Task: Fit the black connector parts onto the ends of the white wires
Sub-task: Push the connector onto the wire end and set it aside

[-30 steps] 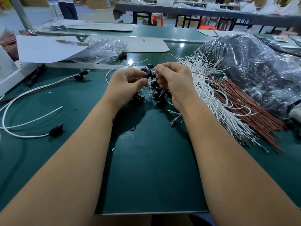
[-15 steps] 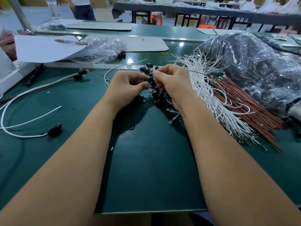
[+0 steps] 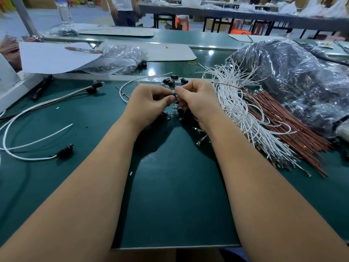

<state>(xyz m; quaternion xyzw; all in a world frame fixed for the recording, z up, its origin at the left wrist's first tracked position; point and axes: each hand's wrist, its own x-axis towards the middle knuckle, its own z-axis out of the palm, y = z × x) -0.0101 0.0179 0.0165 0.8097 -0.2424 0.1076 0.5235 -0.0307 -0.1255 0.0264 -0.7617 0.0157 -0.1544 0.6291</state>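
**benchrat:** Only the head view to go on. Taking the loose pile of black connector parts on the green mat as the landmark: both hands meet just on the near side of it. The left hand and right hand are pinched together, fingertips nearly touching, clamped on one small black connector part between them. Whether a wire end is actually in there, can't tell, the fingers cover it.

**wirenut42:** So where's the stock of white wires?

**benchrat:** Right of the pile, a big fanned bundle, with the brown wires just beyond it and a crinkly plastic bag further right. Left of the pile, well apart, there's a finished wire with a black part already on its end.

**wirenut42:** What would bite the person here?

**benchrat:** My guess: that part is tiny and the grip is all fingertips, so pushing off-axis could pop it out, and it'd land right in the pile of identical ones. Also the metal terminals look thin, so forcing one in crooked could bend it. And the right wrist sits close against the white bundle, so pulling one wire free might drag the neighbours along and tangle them.

**wirenut42:** Plus a half-seated part probably looks fine from above.

**benchrat:** Yep, can't judge seating from this angle at all.
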